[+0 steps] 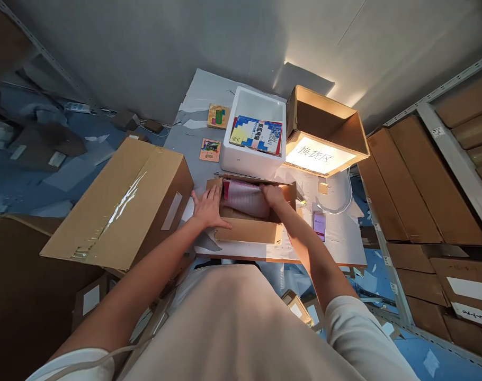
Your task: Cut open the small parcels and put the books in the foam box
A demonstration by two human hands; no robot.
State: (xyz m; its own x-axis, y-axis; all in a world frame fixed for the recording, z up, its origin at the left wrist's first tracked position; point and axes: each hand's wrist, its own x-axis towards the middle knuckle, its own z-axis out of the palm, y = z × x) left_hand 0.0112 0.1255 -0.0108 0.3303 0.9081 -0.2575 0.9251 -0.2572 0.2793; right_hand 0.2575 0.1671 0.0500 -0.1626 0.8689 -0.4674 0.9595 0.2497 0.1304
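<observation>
An open cardboard box (pixel 244 233) sits near the table's front edge. Inside it lies a package in translucent, bubble-wrap-like film (pixel 247 198), with pink showing at its left end. My left hand (pixel 207 207) rests on the box's left side, fingers spread and thumb over the front flap. At the package's right end, my right hand (pixel 271 196) reaches into the box with its fingers closed on the wrapping; the fingertips are partly hidden.
Behind the box stands a white foam bin (pixel 251 164) holding books (pixel 257 133). A labelled carton (pixel 324 153) is to its right, a phone (pixel 319 226) nearer me. A large taped carton (pixel 125 201) stands left. Shelves with boxes (pixel 424 180) line the right.
</observation>
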